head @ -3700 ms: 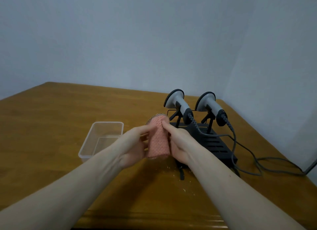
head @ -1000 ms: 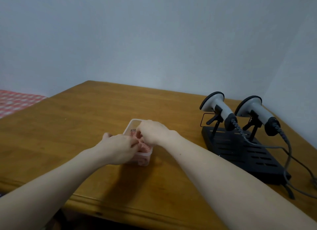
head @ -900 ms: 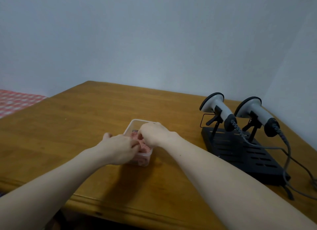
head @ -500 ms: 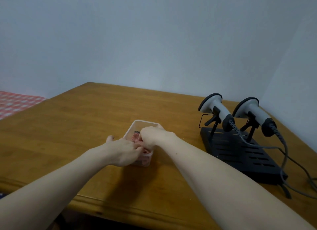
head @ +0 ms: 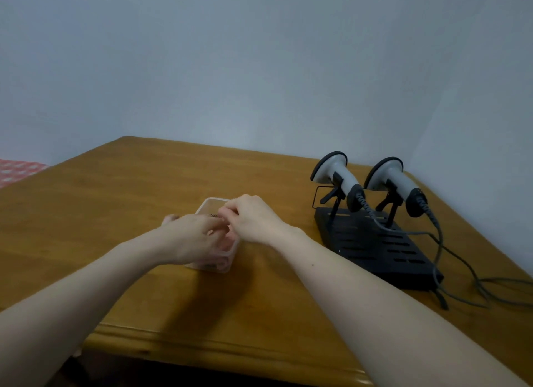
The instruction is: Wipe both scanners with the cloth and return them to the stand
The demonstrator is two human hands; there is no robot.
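Observation:
Two grey handheld scanners, the left scanner and the right scanner, rest on the black slotted stand at the right. The pink cloth lies inside a small clear plastic container at the table's middle and shows faintly through its front wall. My left hand and my right hand meet over the container, fingers curled down into it on the cloth. My left thumb stays outside the container's left wall. The fingertips and most of the cloth are hidden.
Grey cables run from the scanners off the stand to the right across the wooden table. The table's front edge is close below my forearms. Walls stand behind and to the right.
Earlier both hands held the folded cloth up in front of the stand. They have since carried it left into the container and stayed there, fingers working slightly lower. The scanners have not moved.

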